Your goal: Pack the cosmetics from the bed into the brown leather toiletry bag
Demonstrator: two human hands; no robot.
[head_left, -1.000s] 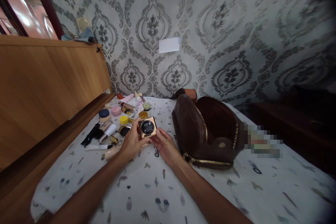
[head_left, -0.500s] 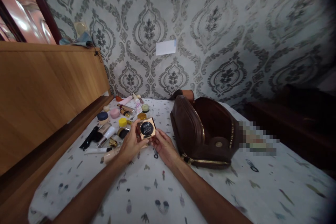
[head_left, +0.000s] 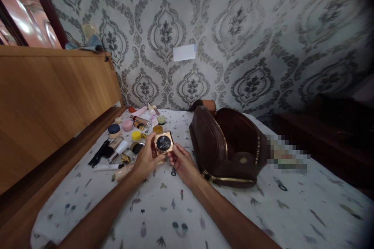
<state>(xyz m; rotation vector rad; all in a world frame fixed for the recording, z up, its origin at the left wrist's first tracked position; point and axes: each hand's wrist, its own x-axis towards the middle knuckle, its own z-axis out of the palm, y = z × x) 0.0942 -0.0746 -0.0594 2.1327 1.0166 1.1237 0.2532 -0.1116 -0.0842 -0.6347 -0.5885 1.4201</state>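
Both hands hold a small square gold box (head_left: 163,142) with a round black window on top, just above the bed sheet. My left hand (head_left: 144,159) grips its left side with thumb and fingers closed round it. My right hand (head_left: 181,161) pinches its lower right corner. Left of the box lies a scatter of cosmetics (head_left: 125,140): tubes, small jars, a yellow-lidded pot, a pink pot. To the right stands an open brown leather bag (head_left: 230,146) with a gold zip.
A white patterned sheet (head_left: 204,210) covers the bed. A wooden headboard (head_left: 52,97) runs along the left. Patterned wallpaper stands behind, with a white card (head_left: 184,52) stuck on it. Dark furniture sits at the far right.
The box has tilted slightly and shifted a little left and up between my hands. Both hands keep their grip on it.
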